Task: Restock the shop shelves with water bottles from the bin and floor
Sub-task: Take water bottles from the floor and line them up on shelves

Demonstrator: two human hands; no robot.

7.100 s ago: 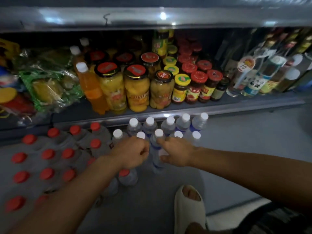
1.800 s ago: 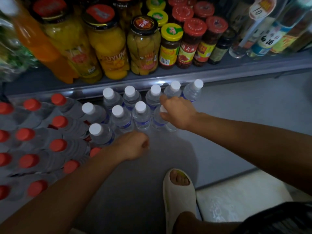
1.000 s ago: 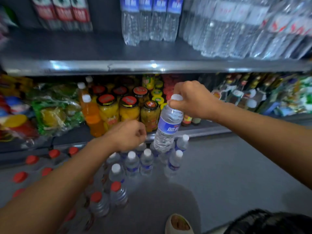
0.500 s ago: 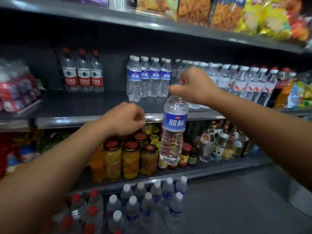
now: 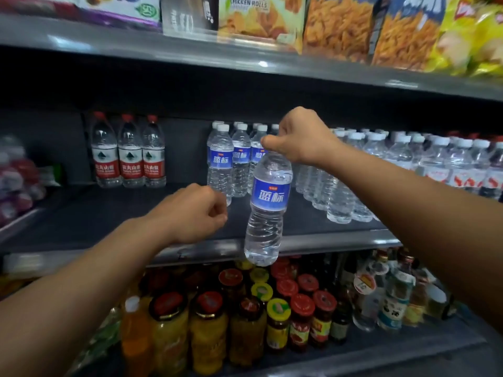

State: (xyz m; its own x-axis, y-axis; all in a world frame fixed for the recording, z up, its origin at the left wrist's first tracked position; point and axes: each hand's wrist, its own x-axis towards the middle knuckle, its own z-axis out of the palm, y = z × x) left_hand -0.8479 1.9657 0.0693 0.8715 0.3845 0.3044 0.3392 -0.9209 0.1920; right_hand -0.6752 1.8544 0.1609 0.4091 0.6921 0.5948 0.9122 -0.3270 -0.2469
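Head view: a blue-label water bottle [image 5: 268, 205] is held by its cap end in the right hand [image 5: 299, 137], fingers curled round the top. It hangs before the middle shelf [image 5: 326, 240], base just below the shelf lip, long axis near vertical, cap up, base tilted slightly left. The left hand [image 5: 190, 213] is loosely fisted, nothing seen in it. Step judged: shelving. Next, the base must be lifted over the lip and set beside the matching blue-label bottles [image 5: 231, 161].

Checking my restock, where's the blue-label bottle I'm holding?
Head view, centre: blue-label bottle hangs from your right hand, before the middle shelf edge.
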